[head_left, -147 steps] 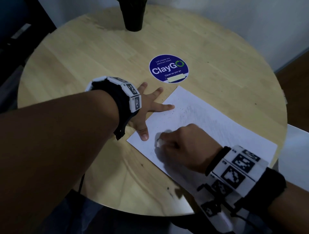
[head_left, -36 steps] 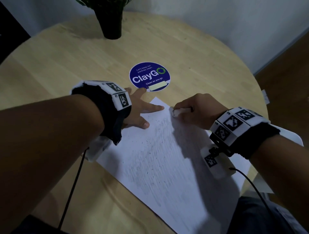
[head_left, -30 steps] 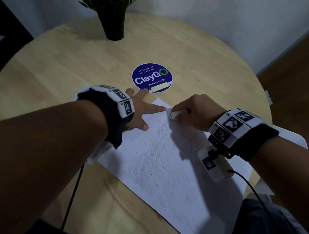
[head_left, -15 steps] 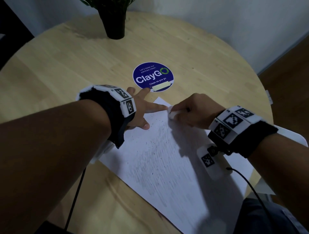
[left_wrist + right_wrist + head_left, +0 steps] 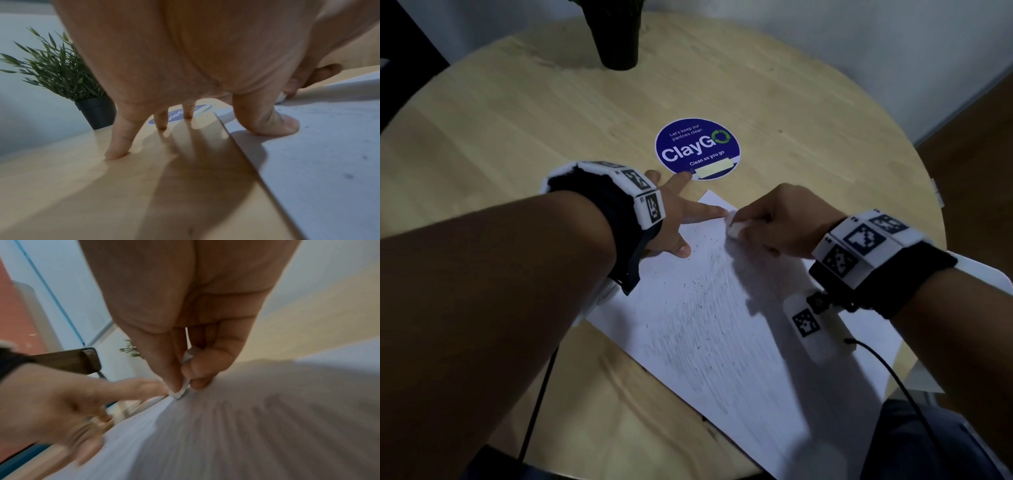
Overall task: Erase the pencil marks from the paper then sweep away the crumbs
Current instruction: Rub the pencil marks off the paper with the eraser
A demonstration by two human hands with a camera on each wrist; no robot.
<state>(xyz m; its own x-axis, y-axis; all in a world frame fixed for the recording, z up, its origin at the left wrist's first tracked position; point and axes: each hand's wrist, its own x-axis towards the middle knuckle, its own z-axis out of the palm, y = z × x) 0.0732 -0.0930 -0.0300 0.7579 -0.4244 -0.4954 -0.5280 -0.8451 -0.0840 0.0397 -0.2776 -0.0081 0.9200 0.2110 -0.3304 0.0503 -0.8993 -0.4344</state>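
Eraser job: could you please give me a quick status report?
Left hand flat, pinning paper. Right hand pinching eraser at far corner. Pencil marks, crumbs remain. Nothing obstructing.

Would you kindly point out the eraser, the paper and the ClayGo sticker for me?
eraser [image 5: 734, 229], head view, its white tip showing beyond the right hand's fingers.
paper [image 5: 722, 329], head view, pencil-shaded middle of the sheet.
ClayGo sticker [image 5: 697, 149], head view, blue centre.

We take this for an office pantry or break room. We see a round pale wooden table [image 5: 517, 113] bearing a round blue "ClayGo" sticker [image 5: 697, 149] that reads "Let's keep our pantries clean" and "Clean as you go". A small artificial green plant in a black pot [image 5: 61, 84] stands at the table's far edge against a plain white wall [image 5: 825, 41].
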